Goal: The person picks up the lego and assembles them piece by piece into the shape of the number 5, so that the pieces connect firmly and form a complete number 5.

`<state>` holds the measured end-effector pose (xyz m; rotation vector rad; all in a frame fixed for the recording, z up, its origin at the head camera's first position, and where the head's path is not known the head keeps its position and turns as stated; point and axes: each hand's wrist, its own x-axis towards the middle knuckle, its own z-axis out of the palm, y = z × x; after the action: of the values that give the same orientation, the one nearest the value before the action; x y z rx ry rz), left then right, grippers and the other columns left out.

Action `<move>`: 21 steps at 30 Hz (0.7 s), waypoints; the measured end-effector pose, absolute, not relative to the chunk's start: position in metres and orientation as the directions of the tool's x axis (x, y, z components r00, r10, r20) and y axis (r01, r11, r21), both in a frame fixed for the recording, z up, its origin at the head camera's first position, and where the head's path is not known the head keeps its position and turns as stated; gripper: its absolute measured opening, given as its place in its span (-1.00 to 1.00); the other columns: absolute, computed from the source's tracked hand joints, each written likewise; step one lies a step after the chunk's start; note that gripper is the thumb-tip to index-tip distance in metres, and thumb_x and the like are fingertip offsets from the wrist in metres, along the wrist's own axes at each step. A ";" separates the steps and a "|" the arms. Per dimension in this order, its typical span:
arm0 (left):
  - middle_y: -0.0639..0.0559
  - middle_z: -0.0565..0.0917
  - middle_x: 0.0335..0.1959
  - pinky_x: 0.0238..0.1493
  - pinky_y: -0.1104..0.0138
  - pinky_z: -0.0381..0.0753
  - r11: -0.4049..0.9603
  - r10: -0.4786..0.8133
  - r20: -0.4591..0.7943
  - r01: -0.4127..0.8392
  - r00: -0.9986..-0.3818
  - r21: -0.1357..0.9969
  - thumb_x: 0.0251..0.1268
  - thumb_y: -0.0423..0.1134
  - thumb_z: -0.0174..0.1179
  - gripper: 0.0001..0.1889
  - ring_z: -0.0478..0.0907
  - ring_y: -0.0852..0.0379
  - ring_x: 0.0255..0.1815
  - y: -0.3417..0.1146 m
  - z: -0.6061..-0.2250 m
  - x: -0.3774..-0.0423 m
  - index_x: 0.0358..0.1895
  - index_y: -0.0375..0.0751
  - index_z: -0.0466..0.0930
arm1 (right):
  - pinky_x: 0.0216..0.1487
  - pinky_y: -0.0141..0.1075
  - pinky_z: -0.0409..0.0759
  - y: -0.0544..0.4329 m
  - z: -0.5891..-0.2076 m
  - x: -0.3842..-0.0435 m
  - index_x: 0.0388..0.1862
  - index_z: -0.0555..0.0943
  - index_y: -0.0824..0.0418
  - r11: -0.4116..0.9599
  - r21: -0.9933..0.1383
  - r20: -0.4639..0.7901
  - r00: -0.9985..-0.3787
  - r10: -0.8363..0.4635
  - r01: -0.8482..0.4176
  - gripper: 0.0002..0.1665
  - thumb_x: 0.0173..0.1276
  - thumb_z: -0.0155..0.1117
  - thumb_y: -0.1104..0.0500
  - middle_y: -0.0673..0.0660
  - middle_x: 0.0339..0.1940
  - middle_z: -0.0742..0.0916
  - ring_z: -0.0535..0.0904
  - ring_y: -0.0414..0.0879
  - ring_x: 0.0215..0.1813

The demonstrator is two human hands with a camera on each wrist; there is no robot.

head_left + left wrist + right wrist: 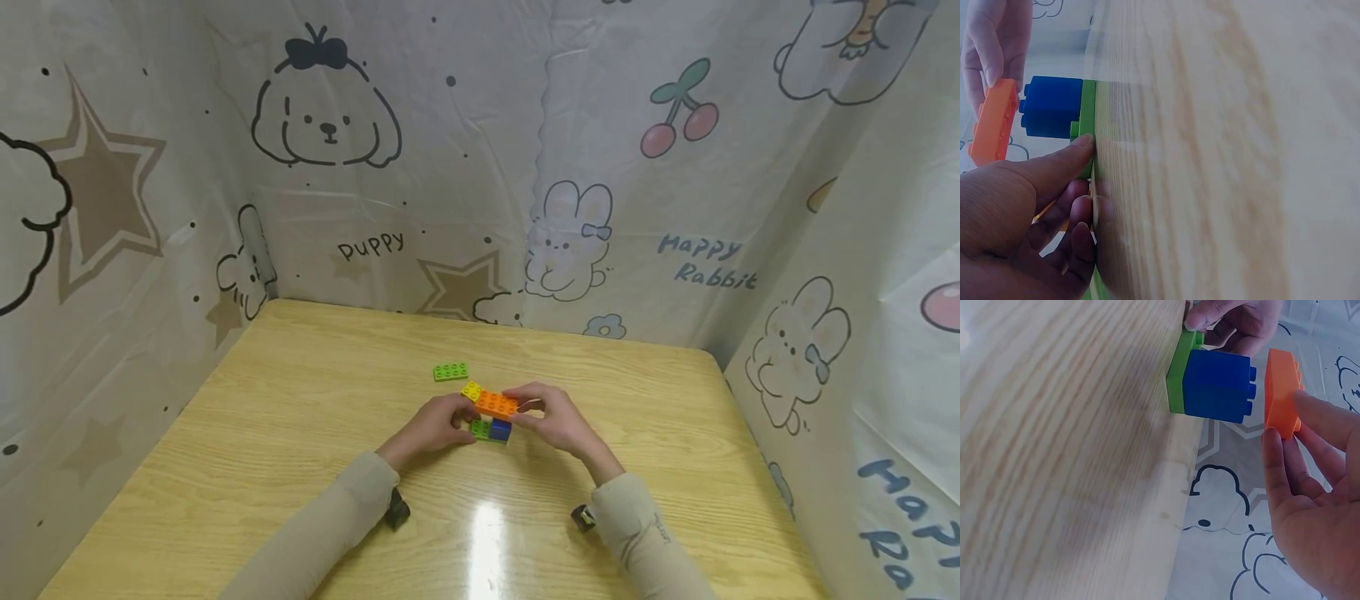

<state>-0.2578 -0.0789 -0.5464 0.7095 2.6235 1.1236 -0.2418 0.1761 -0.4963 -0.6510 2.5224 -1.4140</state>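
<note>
My left hand [437,423] pinches the end of a light green toy building plate [480,429] low over the wooden table, thumb on its near edge. A dark blue studded brick [1217,386] stands on the other end of this plate. My right hand [555,417] holds an orange studded brick [497,405] by its end between thumb and fingers. In the right wrist view the orange brick hovers just above the blue brick's studs, with a narrow gap between. A small yellow brick [471,391] shows behind the left fingertips, close to the orange one.
Another light green plate [451,372] lies farther back on the wooden table [315,383]. Pale printed curtains [465,167] with cartoon animals hang behind the table and along both sides. Dark wrist-worn devices [397,509] show below the sleeves.
</note>
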 end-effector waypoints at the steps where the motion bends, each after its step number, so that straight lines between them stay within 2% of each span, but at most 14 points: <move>1: 0.07 0.73 -0.08 -0.12 0.26 0.62 0.595 0.502 0.003 0.348 -0.865 0.724 0.25 -0.24 0.49 -0.72 0.54 0.21 -0.20 -0.079 -0.546 -0.258 0.00 -0.12 0.72 | 0.31 0.08 0.61 0.176 -0.497 -0.242 0.26 0.67 0.23 0.451 -0.844 0.059 -0.887 -0.459 -0.290 -0.57 0.42 0.37 0.34 0.20 0.22 0.71 0.68 0.10 0.14; 10: 0.05 0.73 -0.11 -0.16 0.29 0.57 0.590 0.507 0.012 0.358 -0.862 0.724 0.23 -0.26 0.50 -0.72 0.50 0.20 -0.25 -0.079 -0.546 -0.258 -0.02 -0.15 0.70 | 0.30 0.01 0.64 0.175 -0.503 -0.245 0.24 0.69 0.22 0.457 -0.837 0.061 -0.882 -0.468 -0.300 -0.58 0.41 0.39 0.35 0.19 0.21 0.73 0.69 0.07 0.12; 21: 0.08 0.68 -0.18 -0.17 0.29 0.54 0.600 0.503 0.010 0.358 -0.864 0.715 0.22 -0.26 0.51 -0.75 0.48 0.19 -0.28 -0.078 -0.547 -0.259 -0.07 -0.13 0.69 | 0.32 0.03 0.62 0.175 -0.506 -0.245 0.24 0.69 0.20 0.439 -0.849 0.052 -0.873 -0.484 -0.294 -0.58 0.42 0.39 0.31 0.19 0.21 0.73 0.68 0.08 0.14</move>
<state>-0.2585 -0.0783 -0.5465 0.7170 2.6338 1.1135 -0.2453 0.1753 -0.5056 -0.6826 2.4901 -1.4089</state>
